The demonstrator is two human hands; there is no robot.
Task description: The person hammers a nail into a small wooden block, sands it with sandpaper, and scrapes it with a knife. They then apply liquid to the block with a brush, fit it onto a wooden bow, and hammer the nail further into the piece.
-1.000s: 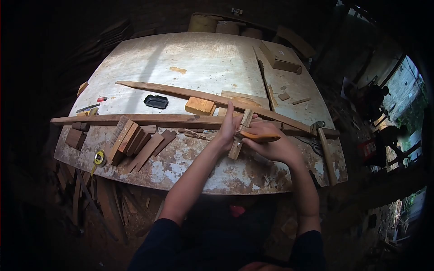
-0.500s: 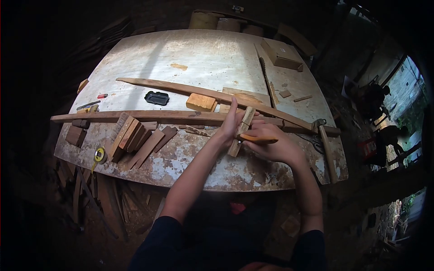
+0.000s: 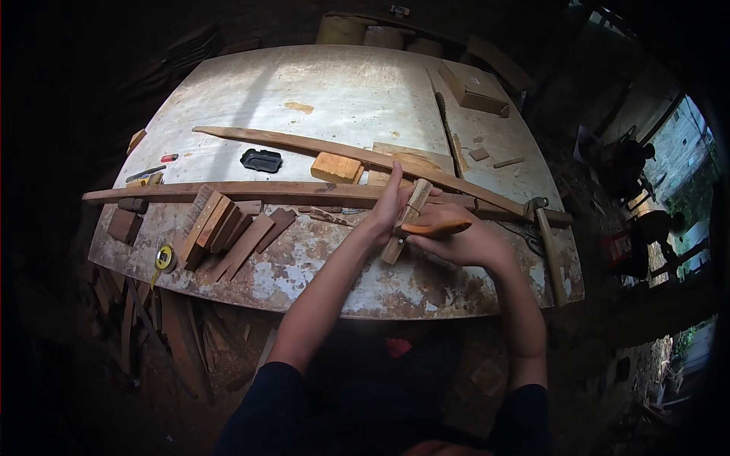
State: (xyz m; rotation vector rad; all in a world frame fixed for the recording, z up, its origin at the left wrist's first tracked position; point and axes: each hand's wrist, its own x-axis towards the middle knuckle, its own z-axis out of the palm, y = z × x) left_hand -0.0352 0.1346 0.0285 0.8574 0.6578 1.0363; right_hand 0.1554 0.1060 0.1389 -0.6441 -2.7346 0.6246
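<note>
Near the table's front edge, my left hand (image 3: 389, 207) is wrapped round a short, light wooden piece (image 3: 418, 195), its thumb pointing up. The piece slants, with its lower end toward me. My right hand (image 3: 455, 234) grips a tool with an orange-brown handle (image 3: 441, 227) lying across the wooden piece; the tool's working end is too small to make out. Behind both hands two long wooden bars cross the table, one straight (image 3: 281, 191) and one curved (image 3: 304, 146). A pale wood block (image 3: 336, 168) is left of my left hand.
A hammer (image 3: 549, 251) lies at the table's (image 3: 342, 83) right side. Wood blocks (image 3: 211, 224), a tape measure (image 3: 164, 258) and a black tray (image 3: 261, 159) are on the left. A cardboard box (image 3: 473, 89) stands at the back right. Dark figures are beyond the right edge.
The view has shifted slightly, so the table sits a little higher and further left. Both hands keep their hold, and the orange-brown handle has moved slightly right and up.
</note>
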